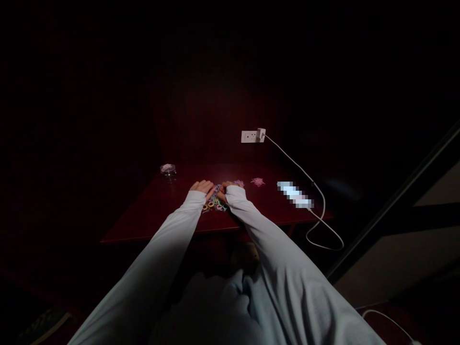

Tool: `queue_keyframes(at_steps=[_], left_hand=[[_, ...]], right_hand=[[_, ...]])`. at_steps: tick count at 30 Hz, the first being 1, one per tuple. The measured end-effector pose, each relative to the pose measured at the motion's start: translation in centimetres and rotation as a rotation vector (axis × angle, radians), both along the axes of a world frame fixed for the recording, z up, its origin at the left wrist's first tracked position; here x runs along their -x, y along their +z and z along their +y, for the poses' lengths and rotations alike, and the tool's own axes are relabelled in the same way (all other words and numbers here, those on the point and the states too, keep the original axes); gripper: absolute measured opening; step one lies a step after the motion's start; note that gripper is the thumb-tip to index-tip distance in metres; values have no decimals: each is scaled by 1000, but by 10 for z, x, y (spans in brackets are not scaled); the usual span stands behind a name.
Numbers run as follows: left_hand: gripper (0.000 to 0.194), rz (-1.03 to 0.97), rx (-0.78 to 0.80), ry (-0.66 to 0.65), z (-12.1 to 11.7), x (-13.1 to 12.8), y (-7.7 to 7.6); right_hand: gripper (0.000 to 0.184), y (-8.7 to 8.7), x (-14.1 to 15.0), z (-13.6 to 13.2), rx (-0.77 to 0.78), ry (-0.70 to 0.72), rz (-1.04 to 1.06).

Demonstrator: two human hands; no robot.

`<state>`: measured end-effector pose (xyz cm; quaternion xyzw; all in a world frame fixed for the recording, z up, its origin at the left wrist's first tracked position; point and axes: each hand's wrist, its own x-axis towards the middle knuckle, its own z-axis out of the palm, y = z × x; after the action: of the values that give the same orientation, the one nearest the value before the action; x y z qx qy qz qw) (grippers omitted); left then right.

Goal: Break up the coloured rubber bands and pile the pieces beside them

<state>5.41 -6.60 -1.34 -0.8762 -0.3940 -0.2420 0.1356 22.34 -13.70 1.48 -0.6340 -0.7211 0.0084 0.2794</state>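
Observation:
A small heap of colourful bits [217, 203], some yellow and pink rings among them, lies near the front of a dark red table. My left hand [203, 187] rests at the heap's left side, palm down, fingers stretched out and lying flat. Across from it, my right hand [224, 188] is at the heap's right side with its fingers curled in; whatever they pinch is too small to make out. Just beyond my right wrist shows a purple pile of thin strands [238, 183]. Farther right sits a similar pink pile [258, 182].
A small clear round container [167, 169] with pink contents stands at the table's back left. On the right lies a blurred-out phone [294, 194], with a white cable [302, 168] running to a charger [261, 133] in the wall socket [248, 137]. The surroundings are very dark.

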Motion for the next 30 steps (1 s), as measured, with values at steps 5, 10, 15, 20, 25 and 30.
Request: queue_keyframes(at_steps=[5,10,15,20,25,30], left_hand=[[24,0,-2,11,0,0,1],[23,-7,-6,8,1,-1,1],[24,-20,-19,13,1,-2,0],[25,-25,-21,35,1,-2,0],[21,-27,-12,63,-2,-1,2],[22,-37,-17,97,-5,1,4]], right_hand=[[12,1,2,1,14,-12,-9],[12,2,1,0,20,-13,-25],[13,3,1,-1,19,-20,-35],[13,5,-1,-2,21,-29,-36],[10,7,-7,-3,23,-41,-24],[15,8,-11,-3,49,-64,-11]])
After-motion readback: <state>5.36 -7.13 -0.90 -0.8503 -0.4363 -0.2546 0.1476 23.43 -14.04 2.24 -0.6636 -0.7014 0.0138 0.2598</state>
